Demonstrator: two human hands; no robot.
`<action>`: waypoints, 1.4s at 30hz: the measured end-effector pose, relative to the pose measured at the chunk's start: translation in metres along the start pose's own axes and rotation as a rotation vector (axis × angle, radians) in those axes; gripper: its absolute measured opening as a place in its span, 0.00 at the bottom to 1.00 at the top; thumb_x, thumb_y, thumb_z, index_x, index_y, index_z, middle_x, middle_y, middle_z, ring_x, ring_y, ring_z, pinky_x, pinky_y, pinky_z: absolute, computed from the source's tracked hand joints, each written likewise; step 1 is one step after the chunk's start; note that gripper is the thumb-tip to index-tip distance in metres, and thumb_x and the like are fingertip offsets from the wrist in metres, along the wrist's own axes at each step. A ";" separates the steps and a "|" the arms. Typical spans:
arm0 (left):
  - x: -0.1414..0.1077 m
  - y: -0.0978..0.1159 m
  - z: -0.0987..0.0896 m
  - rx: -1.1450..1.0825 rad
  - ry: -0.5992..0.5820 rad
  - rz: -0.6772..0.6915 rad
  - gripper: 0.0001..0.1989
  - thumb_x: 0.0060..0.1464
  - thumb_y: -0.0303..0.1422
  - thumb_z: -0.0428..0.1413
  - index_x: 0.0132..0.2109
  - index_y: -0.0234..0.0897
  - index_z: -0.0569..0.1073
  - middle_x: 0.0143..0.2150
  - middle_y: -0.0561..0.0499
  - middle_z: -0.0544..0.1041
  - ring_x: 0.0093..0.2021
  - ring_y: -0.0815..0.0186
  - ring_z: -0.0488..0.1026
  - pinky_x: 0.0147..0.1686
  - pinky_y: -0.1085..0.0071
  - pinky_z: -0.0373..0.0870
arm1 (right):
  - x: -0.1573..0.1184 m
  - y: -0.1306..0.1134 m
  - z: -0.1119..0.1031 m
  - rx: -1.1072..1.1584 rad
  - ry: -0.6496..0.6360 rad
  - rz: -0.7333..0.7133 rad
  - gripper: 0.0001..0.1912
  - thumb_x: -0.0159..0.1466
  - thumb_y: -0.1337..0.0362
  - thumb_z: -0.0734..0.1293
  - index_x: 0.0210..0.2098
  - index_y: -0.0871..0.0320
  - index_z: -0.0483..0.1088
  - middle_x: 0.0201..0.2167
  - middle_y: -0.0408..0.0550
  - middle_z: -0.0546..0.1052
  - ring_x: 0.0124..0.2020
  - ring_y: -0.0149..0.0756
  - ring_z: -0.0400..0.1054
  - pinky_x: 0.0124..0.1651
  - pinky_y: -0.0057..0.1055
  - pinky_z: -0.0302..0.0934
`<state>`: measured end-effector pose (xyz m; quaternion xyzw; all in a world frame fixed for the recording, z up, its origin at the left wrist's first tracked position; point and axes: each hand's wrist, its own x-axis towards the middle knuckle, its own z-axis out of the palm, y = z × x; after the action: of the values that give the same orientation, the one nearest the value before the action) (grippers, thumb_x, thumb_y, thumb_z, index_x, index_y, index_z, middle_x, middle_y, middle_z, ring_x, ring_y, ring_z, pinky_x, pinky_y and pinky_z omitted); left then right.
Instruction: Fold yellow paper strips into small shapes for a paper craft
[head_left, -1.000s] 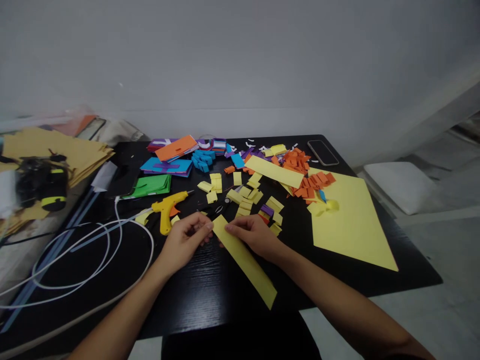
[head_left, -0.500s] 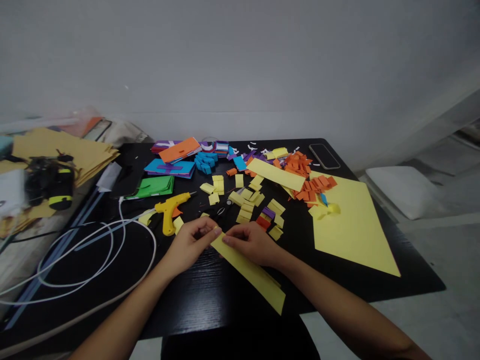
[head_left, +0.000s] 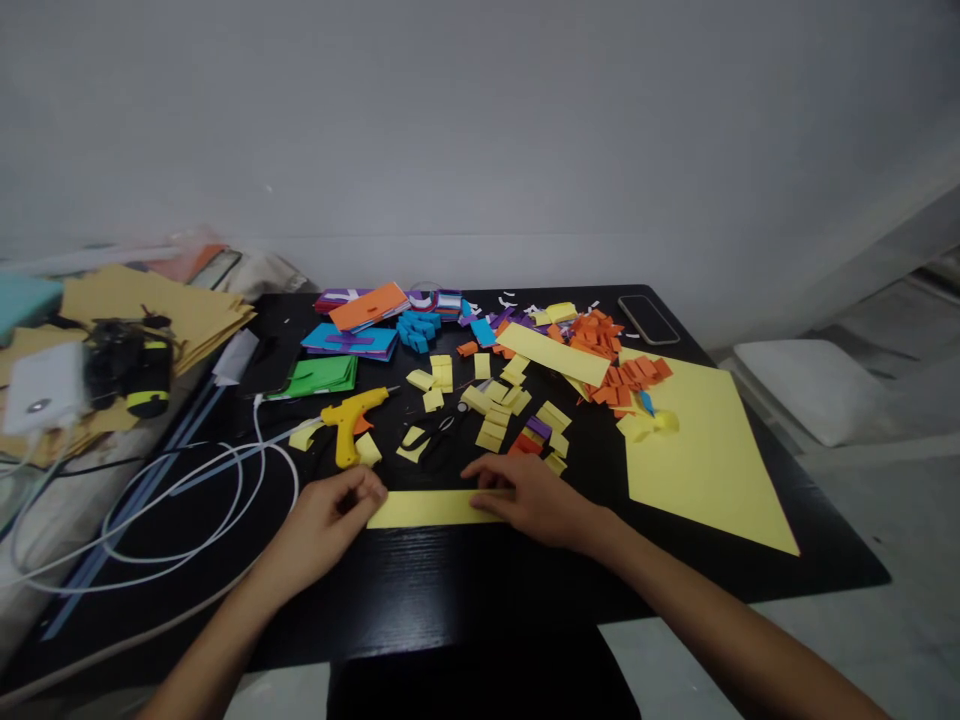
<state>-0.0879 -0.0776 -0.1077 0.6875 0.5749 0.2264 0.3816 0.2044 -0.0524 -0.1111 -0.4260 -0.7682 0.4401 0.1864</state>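
A yellow paper strip (head_left: pixel 427 508) lies level across the black table near its front edge. My left hand (head_left: pixel 334 515) pinches the strip's left end between thumb and curled fingers. At the other end, my right hand (head_left: pixel 529 497) has its thumb over the paper and its fingers along the far edge, covering that end. Just beyond the hands are scissors (head_left: pixel 435 435) and several small folded yellow paper pieces (head_left: pixel 495 420). A yellow glue gun (head_left: pixel 349 420) rests beyond my left hand.
Large yellow sheets (head_left: pixel 705 460) cover the right side, beside orange folded pieces (head_left: pixel 630 380) and a phone (head_left: pixel 649 320). Green folded paper (head_left: pixel 319 376) and blue folded paper (head_left: pixel 349 340) sit at the back left. White cables (head_left: pixel 240 480) loop across the left side.
The strip has turned from slanting toward me to lying level along the table edge. My left hand has moved left to one end; my right hand has shifted slightly right.
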 end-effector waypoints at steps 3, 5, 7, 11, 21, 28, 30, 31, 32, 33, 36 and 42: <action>-0.007 -0.009 0.001 0.149 0.016 0.030 0.18 0.65 0.44 0.51 0.31 0.38 0.72 0.29 0.53 0.73 0.31 0.64 0.72 0.32 0.72 0.67 | -0.003 0.006 0.011 -0.197 0.071 -0.208 0.14 0.70 0.70 0.64 0.54 0.58 0.74 0.49 0.55 0.78 0.50 0.40 0.74 0.53 0.38 0.68; -0.011 -0.013 0.004 0.261 0.075 0.062 0.17 0.66 0.43 0.51 0.33 0.39 0.73 0.33 0.51 0.76 0.34 0.62 0.75 0.36 0.69 0.70 | -0.004 0.011 0.018 -0.277 0.076 -0.320 0.13 0.71 0.72 0.62 0.52 0.59 0.75 0.49 0.55 0.77 0.49 0.39 0.73 0.52 0.36 0.69; -0.015 -0.015 0.012 0.369 0.188 0.107 0.14 0.66 0.41 0.51 0.39 0.38 0.76 0.40 0.47 0.78 0.39 0.59 0.77 0.40 0.65 0.73 | -0.004 0.016 0.024 -0.363 0.108 -0.379 0.12 0.71 0.73 0.62 0.49 0.59 0.76 0.48 0.56 0.78 0.48 0.40 0.72 0.51 0.37 0.69; -0.022 -0.012 0.034 0.479 0.269 0.334 0.12 0.67 0.34 0.52 0.51 0.37 0.77 0.50 0.42 0.78 0.50 0.54 0.77 0.52 0.57 0.74 | -0.006 0.020 0.030 -0.472 0.150 -0.436 0.10 0.71 0.73 0.63 0.46 0.60 0.76 0.47 0.57 0.78 0.50 0.42 0.69 0.54 0.41 0.69; -0.015 -0.008 0.052 0.504 0.097 0.560 0.13 0.67 0.28 0.52 0.52 0.38 0.79 0.58 0.41 0.80 0.56 0.54 0.78 0.55 0.55 0.77 | -0.013 0.011 0.033 -0.656 0.047 -0.498 0.11 0.71 0.75 0.62 0.49 0.61 0.73 0.46 0.57 0.78 0.53 0.44 0.70 0.54 0.41 0.68; -0.017 -0.005 0.054 0.568 0.124 0.582 0.13 0.66 0.27 0.53 0.52 0.37 0.80 0.56 0.41 0.81 0.55 0.51 0.79 0.53 0.52 0.78 | -0.016 0.007 0.033 -0.679 0.019 -0.531 0.12 0.71 0.76 0.60 0.51 0.64 0.72 0.45 0.59 0.80 0.50 0.45 0.74 0.51 0.40 0.71; -0.018 -0.004 0.056 0.592 0.124 0.584 0.13 0.66 0.27 0.54 0.51 0.36 0.80 0.56 0.40 0.81 0.54 0.50 0.79 0.52 0.51 0.78 | -0.016 0.009 0.033 -0.672 0.020 -0.542 0.13 0.71 0.76 0.59 0.50 0.65 0.72 0.43 0.60 0.81 0.48 0.45 0.75 0.49 0.40 0.72; -0.018 -0.003 0.056 0.605 0.126 0.582 0.12 0.66 0.27 0.54 0.51 0.35 0.80 0.55 0.40 0.81 0.53 0.49 0.79 0.51 0.51 0.78 | -0.015 0.010 0.034 -0.669 0.024 -0.542 0.13 0.71 0.76 0.59 0.50 0.65 0.72 0.43 0.60 0.81 0.48 0.45 0.75 0.48 0.40 0.73; -0.017 -0.002 0.057 0.617 0.127 0.578 0.12 0.66 0.27 0.54 0.51 0.35 0.80 0.55 0.39 0.81 0.53 0.49 0.79 0.51 0.51 0.79 | -0.015 0.011 0.035 -0.663 0.031 -0.537 0.12 0.71 0.76 0.59 0.50 0.65 0.72 0.42 0.60 0.81 0.48 0.45 0.76 0.48 0.39 0.73; -0.017 0.000 0.057 0.628 0.126 0.576 0.12 0.66 0.27 0.54 0.50 0.34 0.80 0.54 0.39 0.81 0.52 0.49 0.79 0.50 0.51 0.79 | -0.015 0.012 0.036 -0.655 0.042 -0.528 0.12 0.71 0.76 0.60 0.49 0.64 0.72 0.42 0.59 0.81 0.47 0.45 0.76 0.48 0.39 0.73; -0.016 0.004 0.058 0.650 0.119 0.582 0.11 0.66 0.27 0.53 0.49 0.32 0.80 0.54 0.39 0.82 0.52 0.49 0.79 0.49 0.52 0.79 | -0.015 0.013 0.039 -0.640 0.065 -0.494 0.11 0.71 0.75 0.61 0.48 0.62 0.72 0.40 0.56 0.81 0.45 0.42 0.77 0.48 0.37 0.72; -0.017 0.007 0.059 0.687 0.107 0.581 0.11 0.66 0.26 0.53 0.49 0.31 0.79 0.52 0.39 0.82 0.51 0.50 0.78 0.48 0.54 0.78 | -0.015 0.007 0.037 -0.694 0.014 -0.461 0.10 0.72 0.75 0.60 0.46 0.60 0.71 0.38 0.54 0.80 0.43 0.40 0.76 0.46 0.34 0.69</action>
<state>-0.0433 -0.1095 -0.1356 0.8944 0.4188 0.1554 0.0214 0.1918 -0.0818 -0.1354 -0.2835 -0.9449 0.0986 0.1308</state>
